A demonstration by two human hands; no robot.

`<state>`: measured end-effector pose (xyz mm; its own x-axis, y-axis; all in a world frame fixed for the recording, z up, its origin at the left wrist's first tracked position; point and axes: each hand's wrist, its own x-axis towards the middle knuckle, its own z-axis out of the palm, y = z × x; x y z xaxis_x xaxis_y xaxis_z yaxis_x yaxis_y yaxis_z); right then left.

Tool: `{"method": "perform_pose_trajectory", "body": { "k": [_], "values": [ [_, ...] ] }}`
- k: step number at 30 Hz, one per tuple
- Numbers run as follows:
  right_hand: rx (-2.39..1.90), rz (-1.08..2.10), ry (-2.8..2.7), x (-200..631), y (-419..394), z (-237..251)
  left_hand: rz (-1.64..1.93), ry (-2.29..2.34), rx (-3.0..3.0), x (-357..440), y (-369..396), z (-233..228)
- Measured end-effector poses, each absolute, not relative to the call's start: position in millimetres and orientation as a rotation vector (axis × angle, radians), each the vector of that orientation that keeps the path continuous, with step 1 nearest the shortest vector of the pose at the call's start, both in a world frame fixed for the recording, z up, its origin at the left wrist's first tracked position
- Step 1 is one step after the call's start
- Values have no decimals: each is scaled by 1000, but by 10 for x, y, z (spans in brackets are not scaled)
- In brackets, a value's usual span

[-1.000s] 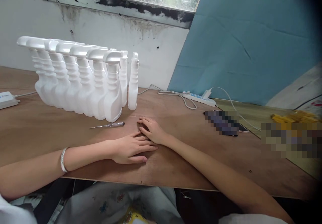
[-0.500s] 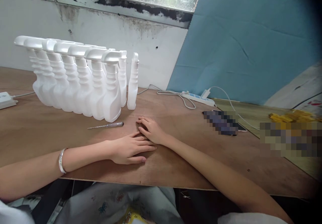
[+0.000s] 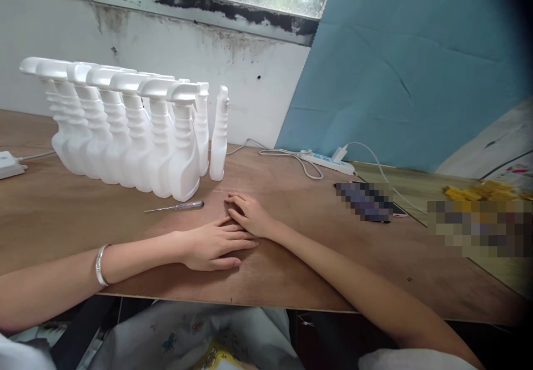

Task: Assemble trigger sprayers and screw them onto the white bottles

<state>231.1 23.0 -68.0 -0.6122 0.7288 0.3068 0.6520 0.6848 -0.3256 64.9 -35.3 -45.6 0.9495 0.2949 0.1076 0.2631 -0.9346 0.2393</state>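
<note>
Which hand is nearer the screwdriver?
Right. The right hand lies flat just right of the screwdriver handle; the left hand rests lower, nearer the table edge.

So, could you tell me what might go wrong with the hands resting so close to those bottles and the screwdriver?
1. The screwdriver lies loose just ahead of the left hand; a forward sweep could catch its thin tip or roll it away.
2. The white spray bottles stand upright in a tight row, so knocking the nearest one might topple several.
3. The right hand overlaps the left hand's fingers, so either could hinder the other when moving.
</note>
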Motion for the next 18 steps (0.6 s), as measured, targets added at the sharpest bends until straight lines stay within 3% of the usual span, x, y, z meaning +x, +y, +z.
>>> {"method": "perform_pose_trajectory", "body": {
  "k": [18],
  "values": [
    [-1046, 260, -2477, 2320, 232, -685, 193, 422, 2861, 656, -350, -462]
  ]
}}
